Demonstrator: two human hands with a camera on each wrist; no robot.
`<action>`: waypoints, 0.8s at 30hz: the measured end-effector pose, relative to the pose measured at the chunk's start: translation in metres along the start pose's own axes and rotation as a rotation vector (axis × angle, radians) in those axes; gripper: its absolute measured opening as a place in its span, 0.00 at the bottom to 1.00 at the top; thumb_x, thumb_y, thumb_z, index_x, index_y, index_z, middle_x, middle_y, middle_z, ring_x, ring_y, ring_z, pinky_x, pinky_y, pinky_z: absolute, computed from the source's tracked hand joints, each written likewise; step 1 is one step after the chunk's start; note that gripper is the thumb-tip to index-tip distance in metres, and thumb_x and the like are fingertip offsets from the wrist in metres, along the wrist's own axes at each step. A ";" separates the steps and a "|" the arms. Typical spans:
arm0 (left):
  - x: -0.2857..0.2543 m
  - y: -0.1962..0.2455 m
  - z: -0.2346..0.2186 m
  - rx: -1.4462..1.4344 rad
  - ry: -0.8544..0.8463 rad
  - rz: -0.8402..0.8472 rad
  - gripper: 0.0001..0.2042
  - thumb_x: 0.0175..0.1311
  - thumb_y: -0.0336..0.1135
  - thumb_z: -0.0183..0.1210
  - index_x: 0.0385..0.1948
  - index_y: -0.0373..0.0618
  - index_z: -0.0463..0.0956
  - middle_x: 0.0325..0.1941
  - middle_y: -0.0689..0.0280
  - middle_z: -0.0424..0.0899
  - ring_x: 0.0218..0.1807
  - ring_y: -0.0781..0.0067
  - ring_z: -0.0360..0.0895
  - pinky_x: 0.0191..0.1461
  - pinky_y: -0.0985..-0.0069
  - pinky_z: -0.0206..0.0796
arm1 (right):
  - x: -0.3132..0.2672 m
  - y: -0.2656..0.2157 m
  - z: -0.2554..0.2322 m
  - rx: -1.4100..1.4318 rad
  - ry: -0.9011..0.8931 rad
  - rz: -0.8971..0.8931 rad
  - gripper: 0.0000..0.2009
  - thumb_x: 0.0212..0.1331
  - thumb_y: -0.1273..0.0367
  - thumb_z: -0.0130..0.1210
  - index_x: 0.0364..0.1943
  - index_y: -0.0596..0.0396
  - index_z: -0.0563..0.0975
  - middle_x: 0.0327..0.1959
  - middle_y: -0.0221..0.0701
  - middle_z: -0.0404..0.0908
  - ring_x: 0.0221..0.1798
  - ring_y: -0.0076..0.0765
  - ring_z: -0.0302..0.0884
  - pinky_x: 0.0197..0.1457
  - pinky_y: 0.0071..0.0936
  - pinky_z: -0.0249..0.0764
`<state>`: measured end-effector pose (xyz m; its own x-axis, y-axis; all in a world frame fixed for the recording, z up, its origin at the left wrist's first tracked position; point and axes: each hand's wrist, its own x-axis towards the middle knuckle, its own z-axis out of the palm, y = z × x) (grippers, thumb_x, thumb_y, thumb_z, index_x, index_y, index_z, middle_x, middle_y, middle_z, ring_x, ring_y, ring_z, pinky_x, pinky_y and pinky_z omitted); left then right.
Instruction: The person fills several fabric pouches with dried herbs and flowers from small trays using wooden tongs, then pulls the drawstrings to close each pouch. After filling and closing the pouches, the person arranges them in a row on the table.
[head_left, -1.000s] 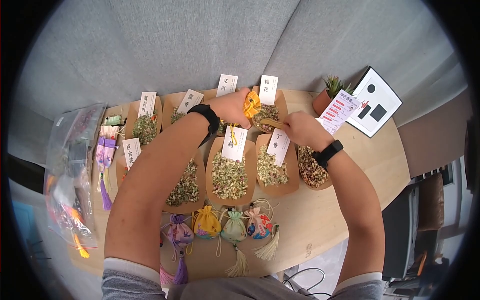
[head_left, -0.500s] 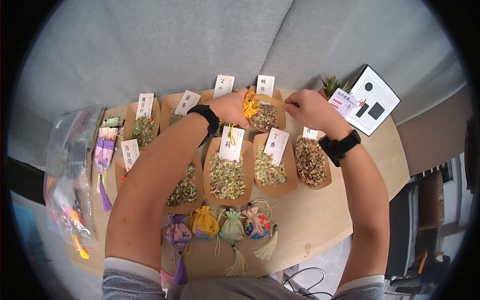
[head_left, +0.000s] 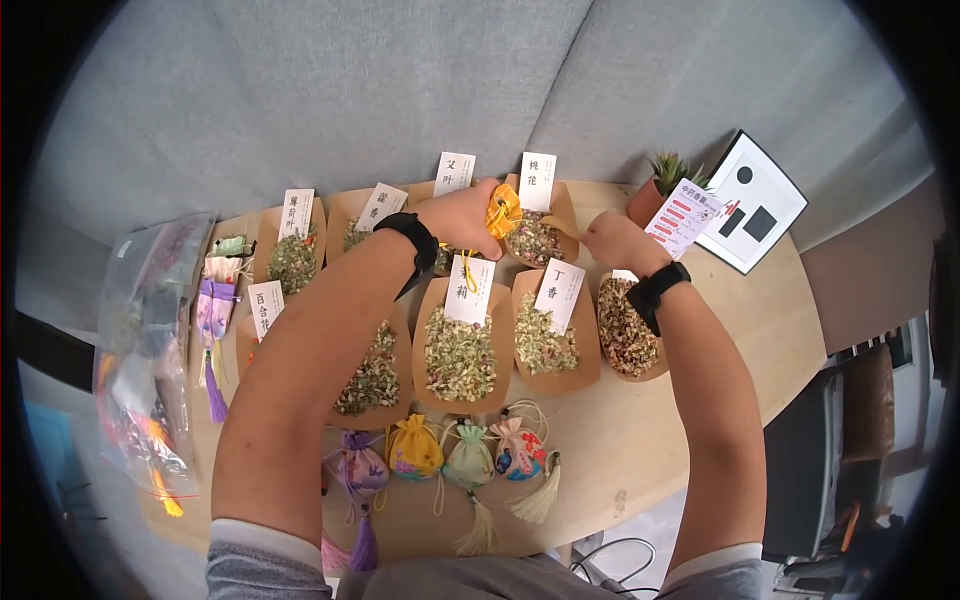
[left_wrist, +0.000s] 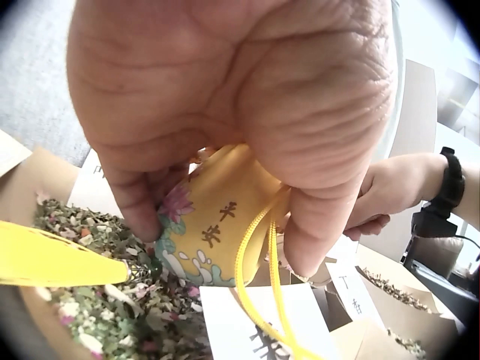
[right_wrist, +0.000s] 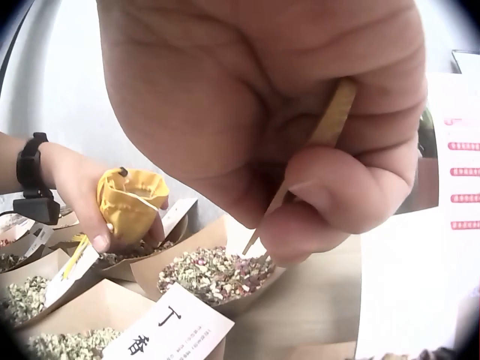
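My left hand (head_left: 462,215) grips a yellow drawstring pouch (head_left: 503,211) over the back row of paper trays. Its gathered mouth faces up in the right wrist view, and a lotus print (left_wrist: 178,204) shows on its side in the left wrist view. Yellow cords (left_wrist: 274,259) hang from it. To the right, my right hand (head_left: 624,246) pinches a thin wooden spoon (right_wrist: 334,114) between thumb and fingers. The spoon points down toward a tray of dried petals and herbs (right_wrist: 214,276); its bowl end is hard to make out.
Paper trays of dried herbs with white label cards stand in two rows, including one tray (head_left: 460,350) in front. Several finished-looking pouches (head_left: 415,447) lie along the near edge. A plastic bag (head_left: 145,350) lies left; a potted plant (head_left: 668,178) and framed picture (head_left: 752,205) stand back right.
My right hand rose away to the upper right with the spoon, then came back lower beside the petal tray. The left hand keeps the pouch in nearly the same place.
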<state>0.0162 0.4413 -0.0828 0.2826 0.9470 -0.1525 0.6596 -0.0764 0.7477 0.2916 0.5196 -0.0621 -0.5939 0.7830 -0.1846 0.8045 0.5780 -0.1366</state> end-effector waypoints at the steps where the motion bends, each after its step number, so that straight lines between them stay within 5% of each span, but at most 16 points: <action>1: 0.000 0.000 0.000 0.008 -0.003 -0.007 0.49 0.44 0.36 0.75 0.70 0.34 0.53 0.55 0.52 0.79 0.56 0.58 0.79 0.59 0.69 0.72 | 0.002 0.001 0.005 0.142 -0.005 0.047 0.18 0.64 0.63 0.52 0.33 0.70 0.82 0.27 0.49 0.84 0.33 0.51 0.84 0.42 0.43 0.77; 5: -0.001 0.001 -0.002 0.014 -0.014 -0.018 0.48 0.45 0.37 0.75 0.69 0.35 0.54 0.54 0.52 0.79 0.56 0.57 0.79 0.59 0.68 0.72 | -0.008 -0.020 -0.001 0.287 -0.083 0.107 0.18 0.64 0.64 0.51 0.32 0.72 0.81 0.27 0.48 0.84 0.32 0.50 0.83 0.41 0.42 0.76; 8: -0.002 0.002 -0.002 -0.008 -0.012 -0.028 0.48 0.45 0.37 0.75 0.69 0.35 0.54 0.54 0.52 0.79 0.56 0.57 0.79 0.59 0.69 0.72 | -0.018 -0.031 -0.008 0.334 -0.148 0.136 0.17 0.64 0.63 0.53 0.40 0.67 0.84 0.35 0.55 0.84 0.40 0.60 0.83 0.49 0.47 0.76; 13: -0.005 0.006 -0.001 0.009 -0.001 -0.030 0.48 0.45 0.37 0.75 0.69 0.35 0.54 0.54 0.51 0.80 0.55 0.57 0.80 0.58 0.69 0.73 | -0.025 -0.033 -0.002 0.119 -0.004 -0.118 0.15 0.63 0.64 0.54 0.38 0.64 0.84 0.34 0.54 0.84 0.40 0.61 0.83 0.49 0.50 0.77; 24: -0.002 0.002 0.001 0.008 -0.005 -0.002 0.49 0.45 0.36 0.75 0.70 0.33 0.52 0.53 0.51 0.80 0.54 0.57 0.80 0.57 0.68 0.74 | -0.034 -0.032 -0.020 0.080 0.179 -0.136 0.11 0.62 0.68 0.57 0.37 0.64 0.84 0.32 0.51 0.84 0.36 0.58 0.82 0.44 0.46 0.77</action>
<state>0.0179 0.4384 -0.0815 0.2851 0.9456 -0.1571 0.6660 -0.0775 0.7420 0.2864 0.4789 -0.0324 -0.6814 0.7317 0.0155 0.7104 0.6663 -0.2268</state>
